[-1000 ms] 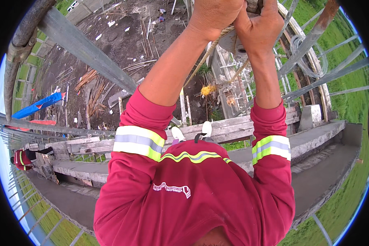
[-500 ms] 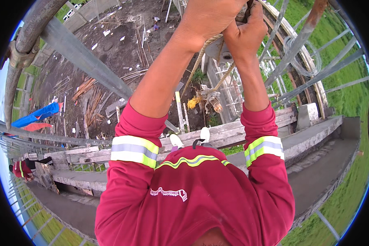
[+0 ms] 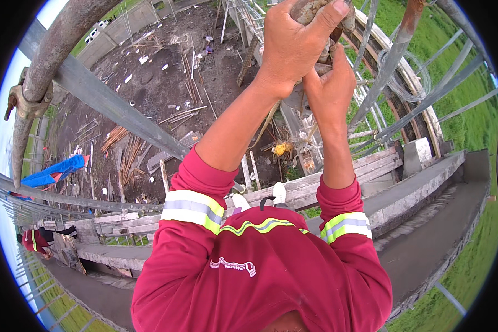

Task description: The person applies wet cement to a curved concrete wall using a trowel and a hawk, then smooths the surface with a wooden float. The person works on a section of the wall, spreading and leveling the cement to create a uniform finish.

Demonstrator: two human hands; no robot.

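Note:
Both arms, in dark red sleeves with reflective bands, reach up to the top of the view. My left hand [image 3: 293,50] is closed around a rusty, cement-crusted scaffold clamp [image 3: 306,12], its thumb across the near side. Just below and to the right, my right hand [image 3: 333,83] grips the lower part of the same piece, thumb pointing up. Fingers hide much of the clamp, and its upper end is cut off by the frame edge. A tan rope [image 3: 266,127] hangs beneath my hands, beside the left wrist.
Grey scaffold tubes [image 3: 116,105] cross on both sides, another clamp [image 3: 30,99] joining those at left. Coiled wire [image 3: 406,77] hangs at right. Timber planks [image 3: 315,180] and a concrete ledge [image 3: 415,188] run near my feet. Muddy ground lies far below. A co-worker [image 3: 36,240] bends at far left.
My hands have shifted slightly, and more of the clamp shows between them. The grey round part seen below them is now mostly hidden. The whole view has tilted a little.

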